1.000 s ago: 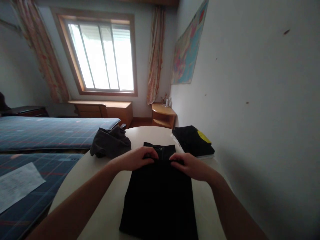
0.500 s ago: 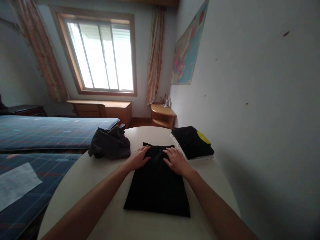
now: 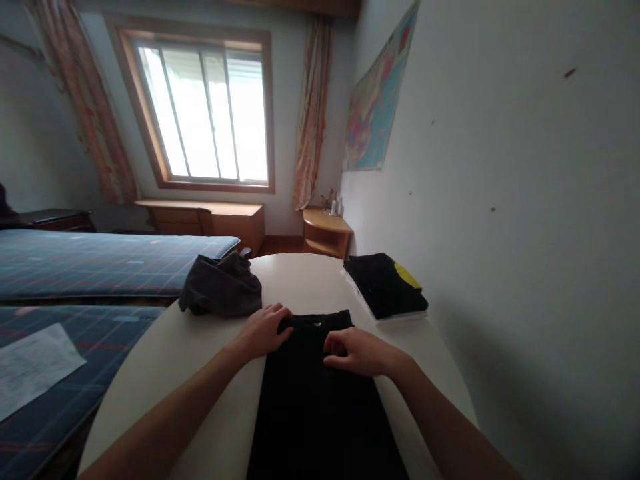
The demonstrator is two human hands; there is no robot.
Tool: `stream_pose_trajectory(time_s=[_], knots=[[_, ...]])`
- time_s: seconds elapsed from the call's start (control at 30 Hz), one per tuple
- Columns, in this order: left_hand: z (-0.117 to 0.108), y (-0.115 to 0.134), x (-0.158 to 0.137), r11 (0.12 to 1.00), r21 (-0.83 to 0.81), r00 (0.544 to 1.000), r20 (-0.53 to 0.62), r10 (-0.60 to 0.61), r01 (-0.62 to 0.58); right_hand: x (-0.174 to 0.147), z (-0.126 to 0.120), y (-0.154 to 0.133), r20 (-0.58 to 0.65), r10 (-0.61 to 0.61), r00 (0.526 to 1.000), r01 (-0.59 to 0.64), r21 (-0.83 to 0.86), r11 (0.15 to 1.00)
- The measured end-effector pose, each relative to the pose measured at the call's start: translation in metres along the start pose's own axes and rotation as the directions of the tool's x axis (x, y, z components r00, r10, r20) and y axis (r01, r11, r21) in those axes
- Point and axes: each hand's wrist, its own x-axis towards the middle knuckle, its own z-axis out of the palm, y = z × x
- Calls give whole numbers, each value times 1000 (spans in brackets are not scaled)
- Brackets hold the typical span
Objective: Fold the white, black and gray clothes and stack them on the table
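Black garment [image 3: 325, 420]: soft matte fabric, long flat shape w/ fairly straight sides, widening twd 6 o'clock, where it runs out of view; small pale label [image 3: 317, 325] at the top edge. Grey cloth [image 3: 223, 287] at 11 o'clock on the counter [image 3: 300, 270]: loose crumpled heap. Folded clothes [image 3: 380, 287] at 1 o'clock: flat, squarish black pile w/ yellow patch [image 3: 407, 275], white layer [image 3: 405, 318] underneath.

Counter is pale, smooth, w/ rounded far edge. Plaid mattresses [image 3: 115, 267] at 9 to 10 o'clock, blue w/ thin lines; paper sheet [image 3: 37, 367] on the nearer one. Rm: wood-framed window [image 3: 205, 110] at 11 w/ patterned curtains [image 3: 313, 113] either side, wood corner shelf [image 3: 327, 220] at 12, map [image 3: 375, 107] on white wall [image 3: 500, 280] at 1.

Garment's on the counter, centre to 6 o'clock, under both hands. Left hand [image 3: 264, 331] rests at its 11 o'clock corner, fingers extended, thumb apart: grip fairly wide. Right hand [image 3: 360, 352] is at its upper part, approx. 1 o'clock, fingers curled: grip narrow, can't tell if fabric's pinched.
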Motion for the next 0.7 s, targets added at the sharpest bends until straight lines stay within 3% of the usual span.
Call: stream_pose_trajectory(time_s=[0.13, 0.2, 0.4, 0.7], knots=[[8, -2, -2, 999, -22, 998, 60, -28, 29, 18, 4, 14, -257, 63, 964, -95, -114, 989], [10, -3, -5, 998, -36, 997, 67, -41, 43, 23, 11, 25, -316, 80, 945, -126, -127, 984], [5, -6, -14, 996, -75, 993, 114, -29, 38, 18, 27, 44, -298, 64, 952, -77, -32, 996], [-10, -7, -22, 989, -145, 985, 171, -9, 34, 2, 13, 32, -199, 45, 979, -28, 92, 995]])
